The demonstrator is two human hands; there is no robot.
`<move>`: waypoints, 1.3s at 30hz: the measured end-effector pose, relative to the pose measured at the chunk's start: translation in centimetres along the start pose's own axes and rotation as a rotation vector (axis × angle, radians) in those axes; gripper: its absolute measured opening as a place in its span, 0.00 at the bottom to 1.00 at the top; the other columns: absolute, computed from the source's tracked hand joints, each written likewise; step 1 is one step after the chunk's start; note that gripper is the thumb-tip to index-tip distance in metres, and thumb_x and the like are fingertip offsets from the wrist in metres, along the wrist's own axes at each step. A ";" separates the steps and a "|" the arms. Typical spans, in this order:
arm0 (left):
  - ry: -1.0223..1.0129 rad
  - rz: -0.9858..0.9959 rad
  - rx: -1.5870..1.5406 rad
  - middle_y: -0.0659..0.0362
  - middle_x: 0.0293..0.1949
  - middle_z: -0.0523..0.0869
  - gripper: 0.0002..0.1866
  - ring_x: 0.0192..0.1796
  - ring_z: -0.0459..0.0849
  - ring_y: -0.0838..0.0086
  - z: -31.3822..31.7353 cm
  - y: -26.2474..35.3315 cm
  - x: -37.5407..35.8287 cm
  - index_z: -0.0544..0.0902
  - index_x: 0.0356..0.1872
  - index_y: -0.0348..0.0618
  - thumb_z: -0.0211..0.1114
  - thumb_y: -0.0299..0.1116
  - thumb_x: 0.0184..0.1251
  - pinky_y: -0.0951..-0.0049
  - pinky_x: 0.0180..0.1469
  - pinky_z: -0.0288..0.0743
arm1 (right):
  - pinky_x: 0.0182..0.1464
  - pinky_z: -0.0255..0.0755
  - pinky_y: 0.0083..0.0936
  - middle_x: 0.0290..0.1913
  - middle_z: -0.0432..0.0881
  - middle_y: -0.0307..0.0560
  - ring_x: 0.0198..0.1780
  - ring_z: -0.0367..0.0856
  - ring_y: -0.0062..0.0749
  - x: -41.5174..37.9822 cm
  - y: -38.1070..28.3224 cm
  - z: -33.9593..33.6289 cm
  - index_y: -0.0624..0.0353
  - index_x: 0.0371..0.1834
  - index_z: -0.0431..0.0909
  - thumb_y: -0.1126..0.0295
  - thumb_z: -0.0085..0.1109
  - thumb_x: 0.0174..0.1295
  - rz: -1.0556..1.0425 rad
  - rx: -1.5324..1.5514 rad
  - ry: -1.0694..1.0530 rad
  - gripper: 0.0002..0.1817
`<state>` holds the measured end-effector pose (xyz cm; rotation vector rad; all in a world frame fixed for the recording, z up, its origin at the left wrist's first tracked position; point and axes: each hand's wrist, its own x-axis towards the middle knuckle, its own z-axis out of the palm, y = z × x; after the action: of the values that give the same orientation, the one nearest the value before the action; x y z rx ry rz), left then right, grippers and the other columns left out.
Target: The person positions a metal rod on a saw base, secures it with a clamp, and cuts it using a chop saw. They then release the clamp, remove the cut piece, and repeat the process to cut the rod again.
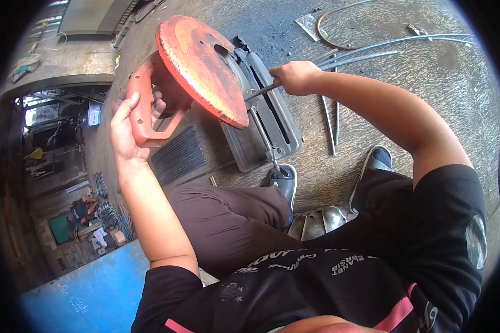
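My left hand (129, 125) is closed around the orange loop handle of a cut-off saw (205, 72), whose worn round guard is above its grey metal base (241, 158). A thin metal rod (261, 90) lies across the base, partly hidden behind the guard. My right hand (297, 77) grips this rod to the right of the base, fingers closed. The saw's blade is hidden by the guard. Long thin rods (372, 55) extend over the floor beyond my right hand.
Dark rods (179, 155) lie side by side left of the base. Two short rods (328, 127) are on the floor near my feet. A blue surface (94, 291) is at lower left. Another person (83, 208) is at far left, near wire bundles. A brown hose (322, 30) curves at the top.
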<state>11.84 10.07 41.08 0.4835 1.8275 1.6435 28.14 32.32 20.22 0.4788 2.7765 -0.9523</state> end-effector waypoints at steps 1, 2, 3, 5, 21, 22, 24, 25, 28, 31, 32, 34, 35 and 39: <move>-0.005 -0.001 -0.007 0.47 0.44 0.79 0.20 0.45 0.81 0.62 0.0 0.0 0.0 0.70 0.55 0.31 0.57 0.31 0.66 0.64 0.50 0.80 | 0.49 0.73 0.42 0.42 0.84 0.52 0.48 0.82 0.48 0.4 0.4 0.3 0.51 0.49 0.77 0.61 0.47 0.67 -0.001 0.001 0.002 0.13; -0.009 0.000 -0.013 0.47 0.44 0.79 0.20 0.45 0.81 0.62 0.0 0.0 -0.1 0.70 0.56 0.30 0.56 0.32 0.66 0.64 0.50 0.80 | 0.48 0.73 0.41 0.41 0.83 0.52 0.47 0.82 0.47 1.0 1.3 1.1 0.52 0.48 0.77 0.60 0.47 0.68 -0.033 0.064 0.014 0.13; -0.009 0.002 -0.013 0.47 0.44 0.79 0.20 0.45 0.81 0.62 -0.1 0.0 0.0 0.70 0.56 0.30 0.56 0.32 0.66 0.64 0.50 0.80 | 0.48 0.72 0.40 0.40 0.83 0.52 0.46 0.82 0.46 1.3 1.8 1.6 0.53 0.47 0.78 0.60 0.48 0.68 -0.066 0.124 0.025 0.13; -0.070 0.007 -0.040 0.46 0.45 0.79 0.22 0.45 0.81 0.63 -0.2 -0.2 0.0 0.70 0.57 0.29 0.56 0.32 0.67 0.65 0.49 0.79 | 0.48 0.72 0.39 0.37 0.82 0.51 0.44 0.81 0.44 1.0 2.7 2.0 0.54 0.46 0.78 0.59 0.47 0.69 -0.025 0.256 -0.039 0.14; 0.007 -0.004 -0.027 0.48 0.43 0.80 0.20 0.41 0.81 0.66 0.0 0.1 0.0 0.71 0.55 0.32 0.57 0.33 0.66 0.68 0.46 0.79 | 0.36 0.81 0.38 0.30 0.77 0.49 0.27 0.80 0.37 -3.6 -2.9 13.7 0.65 0.47 0.72 0.63 0.40 0.74 0.420 1.657 -0.326 0.16; -0.004 -0.015 -0.004 0.48 0.43 0.80 0.19 0.40 0.81 0.67 -0.4 0.1 0.2 0.71 0.55 0.33 0.58 0.33 0.66 0.69 0.45 0.78 | 0.36 0.81 0.37 0.30 0.77 0.49 0.27 0.80 0.37 -3.4 -2.9 13.9 0.65 0.47 0.72 0.62 0.41 0.74 0.412 1.663 -0.333 0.16; -0.017 -0.016 0.020 0.49 0.42 0.80 0.19 0.39 0.81 0.68 -0.7 0.2 0.4 0.71 0.55 0.34 0.58 0.33 0.66 0.70 0.44 0.78 | 0.36 0.81 0.37 0.31 0.77 0.49 0.27 0.79 0.36 -2.9 -2.7 14.1 0.65 0.46 0.72 0.62 0.41 0.74 0.396 1.662 -0.347 0.16; -0.005 -0.018 0.014 0.49 0.42 0.80 0.19 0.38 0.80 0.68 -0.6 0.1 0.5 0.71 0.55 0.34 0.58 0.32 0.67 0.70 0.43 0.78 | 0.37 0.81 0.38 0.31 0.77 0.48 0.27 0.79 0.36 -2.6 -2.6 14.3 0.65 0.46 0.72 0.62 0.41 0.74 0.389 1.663 -0.364 0.16; -0.030 -0.024 -0.006 0.49 0.42 0.80 0.18 0.39 0.80 0.68 -0.8 0.1 0.5 0.71 0.55 0.36 0.57 0.32 0.67 0.69 0.43 0.78 | 0.38 0.80 0.37 0.31 0.75 0.48 0.27 0.78 0.35 -2.2 -2.2 14.6 0.64 0.43 0.72 0.62 0.40 0.74 0.335 1.644 -0.434 0.16; -0.004 -0.035 -0.013 0.48 0.43 0.79 0.19 0.41 0.81 0.66 -0.6 0.1 0.3 0.70 0.56 0.36 0.57 0.32 0.66 0.67 0.45 0.79 | 0.36 0.78 0.36 0.29 0.72 0.46 0.26 0.74 0.33 -2.3 -2.3 14.2 0.62 0.39 0.71 0.62 0.40 0.74 0.322 1.717 -0.500 0.15; -0.014 -0.037 -0.016 0.47 0.44 0.79 0.19 0.42 0.81 0.66 -0.7 0.1 0.4 0.69 0.56 0.36 0.57 0.31 0.66 0.66 0.46 0.79 | 0.36 0.78 0.36 0.29 0.72 0.46 0.26 0.74 0.33 -2.5 -2.4 14.0 0.62 0.39 0.71 0.62 0.40 0.74 0.324 1.717 -0.501 0.15; -0.024 -0.042 -0.017 0.47 0.44 0.79 0.20 0.43 0.81 0.65 -0.8 0.1 0.4 0.69 0.56 0.36 0.57 0.31 0.66 0.65 0.47 0.79 | 0.33 0.74 0.36 0.27 0.70 0.44 0.25 0.70 0.31 -2.6 -2.8 13.7 0.61 0.39 0.70 0.62 0.39 0.74 0.288 1.725 -0.496 0.14; -0.013 -0.029 -0.010 0.47 0.45 0.79 0.20 0.43 0.81 0.65 -0.7 0.1 0.4 0.69 0.56 0.35 0.57 0.31 0.66 0.65 0.46 0.79 | 0.33 0.74 0.36 0.27 0.70 0.44 0.25 0.70 0.31 -2.5 -2.9 13.6 0.61 0.39 0.70 0.62 0.39 0.74 0.289 1.727 -0.496 0.14; 0.005 -0.026 0.000 0.46 0.45 0.78 0.20 0.42 0.81 0.65 -0.8 0.0 0.5 0.69 0.56 0.34 0.57 0.31 0.66 0.65 0.46 0.79 | 0.27 0.71 0.34 0.27 0.69 0.44 0.24 0.69 0.31 -2.1 -2.8 13.4 0.61 0.40 0.68 0.62 0.39 0.74 0.269 1.671 -0.438 0.13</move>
<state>10.99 9.80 41.03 0.4543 1.8307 1.6287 29.83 21.41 11.89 0.6103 0.9407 -2.6046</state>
